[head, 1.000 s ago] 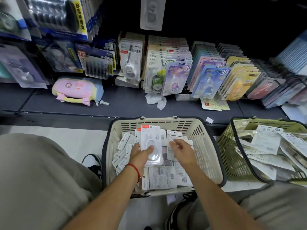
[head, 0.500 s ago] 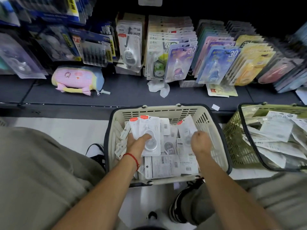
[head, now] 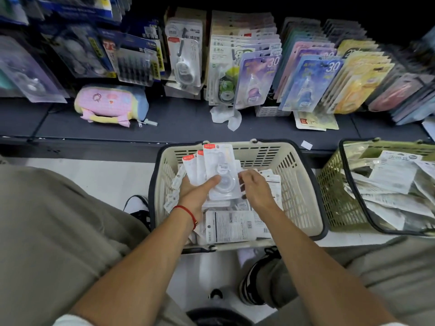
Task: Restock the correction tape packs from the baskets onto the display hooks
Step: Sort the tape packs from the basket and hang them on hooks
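A third pack has joined the fanned stack of packs (head: 211,168) gripped by the left hand (head: 200,191), the right hand (head: 255,188) pinching its near edge, so hanging looks close

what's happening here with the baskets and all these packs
A person crouches at a stationery shelf, restocking. The left hand grips a fanned stack of clear red-tabbed correction tape packs above the cream plastic basket. The right hand pinches the front pack's edge. A green plastic basket of packs sits alongside. Nothing has reached the hooks yet.
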`<state>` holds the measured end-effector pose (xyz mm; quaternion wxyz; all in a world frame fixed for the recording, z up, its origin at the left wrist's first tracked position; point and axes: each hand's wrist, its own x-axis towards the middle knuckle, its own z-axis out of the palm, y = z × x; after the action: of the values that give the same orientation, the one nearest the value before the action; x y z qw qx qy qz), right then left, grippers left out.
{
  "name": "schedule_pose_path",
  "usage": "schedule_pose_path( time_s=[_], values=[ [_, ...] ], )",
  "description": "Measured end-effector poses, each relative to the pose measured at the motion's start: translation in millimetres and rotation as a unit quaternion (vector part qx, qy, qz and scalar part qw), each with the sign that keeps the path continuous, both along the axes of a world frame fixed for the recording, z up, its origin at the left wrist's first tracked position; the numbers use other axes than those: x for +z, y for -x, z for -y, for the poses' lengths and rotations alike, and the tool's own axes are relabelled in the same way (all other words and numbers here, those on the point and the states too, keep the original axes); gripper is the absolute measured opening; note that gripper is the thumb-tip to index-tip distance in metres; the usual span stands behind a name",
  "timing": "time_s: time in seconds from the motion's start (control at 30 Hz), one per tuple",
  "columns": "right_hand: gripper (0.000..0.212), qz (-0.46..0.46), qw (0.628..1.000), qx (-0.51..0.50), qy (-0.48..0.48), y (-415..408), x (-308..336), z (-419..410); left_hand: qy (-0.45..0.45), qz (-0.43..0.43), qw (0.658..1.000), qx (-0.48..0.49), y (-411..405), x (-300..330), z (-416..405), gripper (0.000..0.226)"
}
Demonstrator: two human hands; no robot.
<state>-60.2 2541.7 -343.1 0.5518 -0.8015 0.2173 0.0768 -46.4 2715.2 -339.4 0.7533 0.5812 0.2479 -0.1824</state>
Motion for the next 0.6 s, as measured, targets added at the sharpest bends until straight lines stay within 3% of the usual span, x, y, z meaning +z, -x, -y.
schedule_pose_path(
  time_s=[0.07, 0.1, 0.17, 0.23, 0.27, 0.37, 0.47, 0.6],
  values=[
    [0.014, -0.031, 0.983, 0.150, 0.099, 9, -9, 14, -0.008, -0.003, 1.000, 0.030, -3, 1, -8, 0.063],
    [0.016, -0.065, 0.957, 0.243, 0.143, 16, -14, 17, -0.006, 0.001, 0.999, 0.040, -5, 2, -11, 0.062],
    [0.043, -0.118, 0.896, 0.368, 0.220, 26, -23, 13, 0.001, 0.006, 0.999, 0.049, -9, 4, -17, 0.061],
    [0.057, -0.116, 0.851, 0.402, 0.317, 29, -27, 3, 0.008, 0.013, 0.999, 0.051, -11, 7, -20, 0.064],
    [0.053, -0.103, 0.847, 0.398, 0.338, 28, -27, 2, 0.014, 0.019, 0.998, 0.056, -11, 7, -21, 0.066],
    [0.025, -0.089, 0.905, 0.320, 0.267, 24, -21, 21, 0.022, 0.035, 0.997, 0.066, -10, 9, -24, 0.074],
    [0.028, -0.091, 0.969, 0.161, 0.163, 19, -2, 41, 0.016, 0.046, 0.996, 0.071, -9, 11, -24, 0.080],
    [0.027, 0.001, 0.998, -0.009, 0.067, 2, 32, 25, -0.047, 0.089, 0.994, 0.043, -4, 16, -12, 0.086]
  ],
)
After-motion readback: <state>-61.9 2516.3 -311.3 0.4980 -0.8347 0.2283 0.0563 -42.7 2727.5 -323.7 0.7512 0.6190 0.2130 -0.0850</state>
